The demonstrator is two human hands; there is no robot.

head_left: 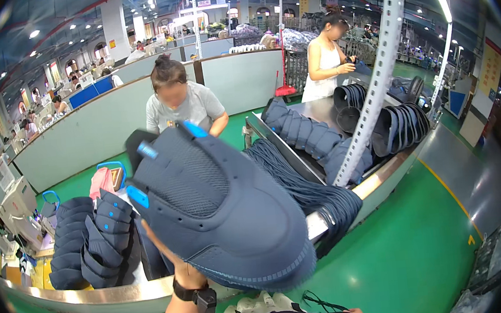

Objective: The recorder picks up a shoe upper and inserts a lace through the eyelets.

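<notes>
My left hand [188, 276] holds up a dark navy shoe upper [251, 223] in front of me, its toe toward the lower right. The thumb lies along the upper's left edge; the other fingers are hidden beneath it. Bright blue tabs show at the collar and tongue, eyelets line the opening, and no lace runs through them. On my left wrist is a black band with a small device [205, 302]. My right hand is not visible; only a small patch of skin shows at the lower edge.
Stacked navy shoe parts [73, 246] lie on the metal-edged table at left. A bundle of dark laces [328, 209] drapes over the bench at right, near more stacked uppers [296, 125]. A perforated metal post [375, 78] rises there. Two people work across the bench.
</notes>
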